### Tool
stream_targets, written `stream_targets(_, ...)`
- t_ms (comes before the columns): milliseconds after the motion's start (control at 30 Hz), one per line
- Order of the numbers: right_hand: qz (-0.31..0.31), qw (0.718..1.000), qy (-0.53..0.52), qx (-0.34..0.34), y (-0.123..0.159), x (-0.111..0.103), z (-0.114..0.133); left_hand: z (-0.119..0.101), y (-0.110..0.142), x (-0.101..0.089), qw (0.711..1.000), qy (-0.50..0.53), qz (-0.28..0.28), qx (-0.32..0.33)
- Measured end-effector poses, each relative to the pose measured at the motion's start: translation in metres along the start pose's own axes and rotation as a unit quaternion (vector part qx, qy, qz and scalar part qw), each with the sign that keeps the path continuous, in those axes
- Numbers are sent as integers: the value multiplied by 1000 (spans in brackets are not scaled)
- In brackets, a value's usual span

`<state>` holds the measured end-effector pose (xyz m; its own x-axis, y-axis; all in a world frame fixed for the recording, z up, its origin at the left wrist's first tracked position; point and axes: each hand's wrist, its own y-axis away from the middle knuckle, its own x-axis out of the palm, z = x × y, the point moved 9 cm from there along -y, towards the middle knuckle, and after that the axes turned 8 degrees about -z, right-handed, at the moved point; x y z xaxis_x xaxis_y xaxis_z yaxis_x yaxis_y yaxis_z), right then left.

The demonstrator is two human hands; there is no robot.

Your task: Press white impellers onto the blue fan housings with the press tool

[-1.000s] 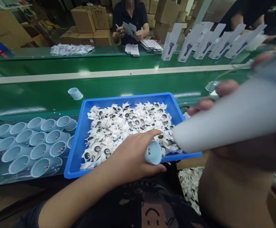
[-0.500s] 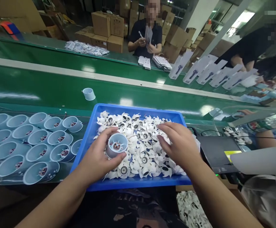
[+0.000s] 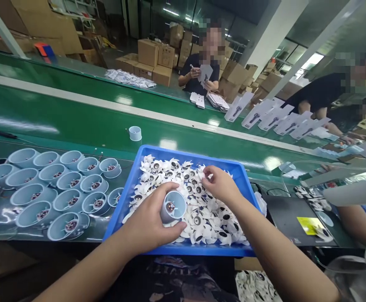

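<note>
My left hand (image 3: 150,222) is wrapped round a pale blue round housing (image 3: 173,206) with a small motor inside, held over the near left part of a blue tray (image 3: 233,170). The tray is heaped with several white fan impellers (image 3: 198,214). My right hand (image 3: 219,184) reaches into the heap near the tray's far right. Its fingertips are pinched together on one of the white impellers.
Several more pale blue housings (image 3: 60,184) lie in rows left of the tray. One housing (image 3: 135,133) stands alone on the green conveyor belt (image 3: 76,117). A black device (image 3: 291,218) sits right of the tray. Across the belt, people handle white cartons (image 3: 265,113).
My right hand went from lying flat on the impellers to pinching one farther back. My left hand kept hold of the housing. The view tilted upward.
</note>
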<state>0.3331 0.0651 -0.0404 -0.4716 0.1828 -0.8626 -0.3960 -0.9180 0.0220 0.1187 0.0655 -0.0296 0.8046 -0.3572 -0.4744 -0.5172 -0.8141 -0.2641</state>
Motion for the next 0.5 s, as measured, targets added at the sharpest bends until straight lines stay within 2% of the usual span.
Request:
stream_targets(67,48,992,-118,-9,19,1,12,-4,0,2,1000,-11,18,-7)
stream_targets(167,117,959,-257,-22,50,4,31,-16,0,10,998,-34,54,16)
stream_targets(267,129,937,-324,-35,75,0,46,-31,-1,17,994,-53,67,68)
stream_targets(333,89,948,-290,-97,87,-13,59,-40,-1,20,990,-59,67,106)
stream_targets(433,17,964,-144,-221,103,-30,83,-48,1,21,985,-74,55,145)
stream_targets(500,6,964,-86,-250,109,-31,90,-52,2,21,982,-86,44,161)
